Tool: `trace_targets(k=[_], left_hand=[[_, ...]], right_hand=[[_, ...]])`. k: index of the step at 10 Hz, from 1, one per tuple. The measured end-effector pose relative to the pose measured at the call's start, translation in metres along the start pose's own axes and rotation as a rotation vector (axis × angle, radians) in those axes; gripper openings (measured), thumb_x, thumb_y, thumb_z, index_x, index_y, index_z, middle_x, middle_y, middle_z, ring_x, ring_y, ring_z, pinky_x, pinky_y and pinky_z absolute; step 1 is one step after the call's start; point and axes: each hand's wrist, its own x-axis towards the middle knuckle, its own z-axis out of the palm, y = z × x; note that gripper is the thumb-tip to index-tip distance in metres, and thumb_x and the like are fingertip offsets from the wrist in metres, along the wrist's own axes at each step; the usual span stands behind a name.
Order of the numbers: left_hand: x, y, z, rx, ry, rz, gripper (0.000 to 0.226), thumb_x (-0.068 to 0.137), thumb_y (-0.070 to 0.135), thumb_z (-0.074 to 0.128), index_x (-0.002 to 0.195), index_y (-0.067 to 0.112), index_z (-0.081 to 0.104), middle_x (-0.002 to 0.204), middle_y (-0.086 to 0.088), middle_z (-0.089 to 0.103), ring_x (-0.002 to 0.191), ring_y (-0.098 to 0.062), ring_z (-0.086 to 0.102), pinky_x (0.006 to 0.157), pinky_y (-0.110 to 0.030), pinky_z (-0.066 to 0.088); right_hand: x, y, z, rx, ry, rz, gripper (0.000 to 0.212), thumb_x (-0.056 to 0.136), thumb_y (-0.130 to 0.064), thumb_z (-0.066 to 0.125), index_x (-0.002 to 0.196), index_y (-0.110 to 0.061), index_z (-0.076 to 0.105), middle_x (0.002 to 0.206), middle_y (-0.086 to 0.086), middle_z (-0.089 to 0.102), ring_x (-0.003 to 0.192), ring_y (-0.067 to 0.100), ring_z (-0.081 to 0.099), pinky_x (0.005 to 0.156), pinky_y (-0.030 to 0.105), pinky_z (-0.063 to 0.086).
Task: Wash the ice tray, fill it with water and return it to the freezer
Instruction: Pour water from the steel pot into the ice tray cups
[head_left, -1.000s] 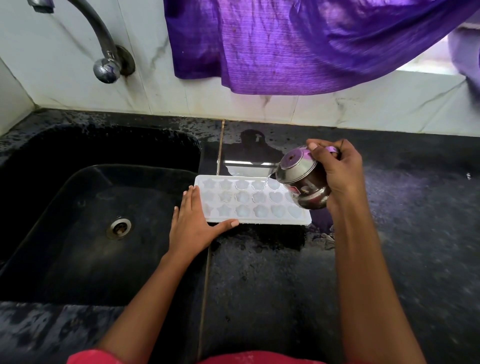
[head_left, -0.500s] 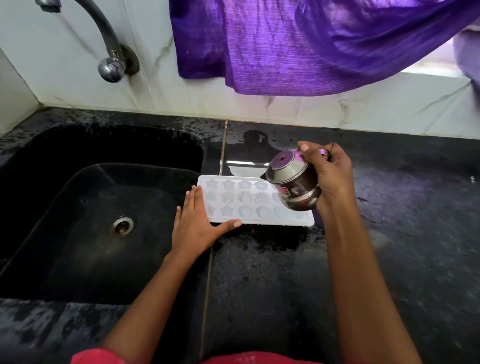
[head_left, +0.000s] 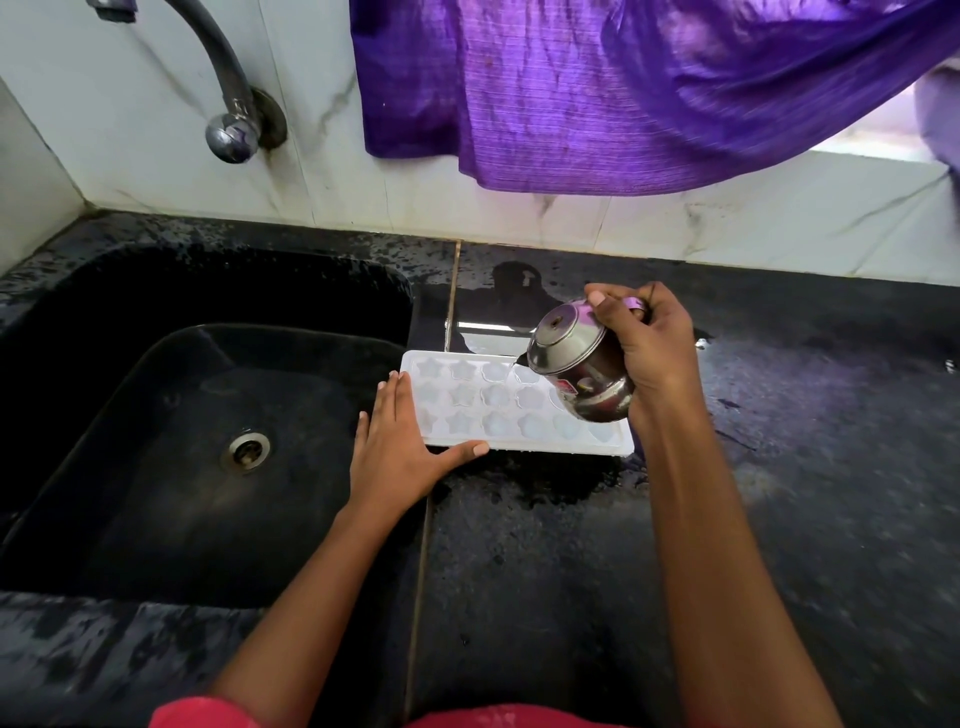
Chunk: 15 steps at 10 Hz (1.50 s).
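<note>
A white ice tray (head_left: 483, 410) with star and flower shaped cells lies flat on the black counter, just right of the sink. My left hand (head_left: 397, 447) lies flat against its left end, fingers straight along the short edge and thumb along the near edge. My right hand (head_left: 649, 348) grips the handle of a small steel kettle (head_left: 582, 364), tilted to the left over the right half of the tray. A thin stream runs from its spout into a back-row cell. The kettle hides the tray's right cells.
A black sink (head_left: 78, 415) with a steel drain (head_left: 248, 449) fills the left. A tap (head_left: 228, 104) comes out of the white marble wall above it. A purple cloth (head_left: 623, 88) hangs over the back wall. The black counter (head_left: 805, 493) is wet around the tray.
The kettle has shifted left along the tray and stays tilted, and the pour now lands in a cell nearer the tray's middle. My left hand has kept its place.
</note>
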Motion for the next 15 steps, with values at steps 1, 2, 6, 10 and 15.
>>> trace_targets(k=[1, 2, 6, 10, 15], left_hand=[[0.0002, -0.0004, 0.0003, 0.005, -0.001, 0.000, 0.124, 0.061, 0.078, 0.055, 0.150, 0.015, -0.005, 0.159, 0.000, -0.006, 0.146, -0.012, -0.007, 0.117, -0.037, -0.002], [0.0000, -0.0007, 0.0004, 0.008, 0.000, 0.000, 0.124, 0.061, 0.078, 0.056, 0.150, 0.015, -0.005, 0.159, 0.000, -0.005, 0.146, -0.013, -0.007, 0.117, -0.038, -0.001], [-0.0004, -0.0011, -0.0002, 0.019, -0.002, -0.003, 0.123, 0.063, 0.077, 0.056, 0.150, 0.015, -0.005, 0.159, 0.000, -0.005, 0.146, -0.013, -0.007, 0.118, -0.038, -0.001], [0.0002, 0.0003, -0.0006, 0.027, -0.003, -0.002, 0.123, 0.063, 0.077, 0.056, 0.150, 0.015, -0.006, 0.159, 0.000, -0.006, 0.146, -0.012, -0.007, 0.117, -0.038, -0.001], [0.0008, -0.0005, 0.0002, 0.019, 0.001, -0.006, 0.124, 0.062, 0.077, 0.056, 0.150, 0.015, -0.004, 0.159, 0.000, -0.004, 0.146, -0.012, -0.006, 0.117, -0.038, -0.001]], right_hand=[[0.0005, -0.0001, 0.0009, -0.019, -0.001, -0.010, 0.024, 0.083, -0.009, 0.067, 0.071, -0.020, 0.049, 0.095, -0.003, 0.070, 0.100, 0.025, 0.065, 0.094, 0.051, 0.050], [0.0012, -0.0005, 0.0017, -0.030, 0.002, -0.016, 0.025, 0.083, -0.009, 0.067, 0.071, -0.020, 0.048, 0.095, -0.004, 0.070, 0.099, 0.025, 0.065, 0.093, 0.049, 0.050], [0.0025, -0.0018, 0.0046, -0.054, 0.006, -0.034, 0.026, 0.083, -0.011, 0.067, 0.071, -0.019, 0.046, 0.092, -0.005, 0.070, 0.098, 0.027, 0.065, 0.091, 0.048, 0.052], [0.0020, 0.0012, 0.0061, -0.097, 0.013, -0.008, 0.024, 0.084, -0.013, 0.066, 0.071, -0.022, 0.047, 0.101, -0.001, 0.070, 0.100, 0.025, 0.064, 0.092, 0.050, 0.051], [-0.0003, 0.0008, 0.0046, 0.126, 0.033, 0.052, 0.026, 0.084, -0.004, 0.064, 0.073, -0.017, 0.045, 0.103, 0.007, 0.069, 0.083, 0.014, 0.067, 0.066, 0.024, 0.055]])
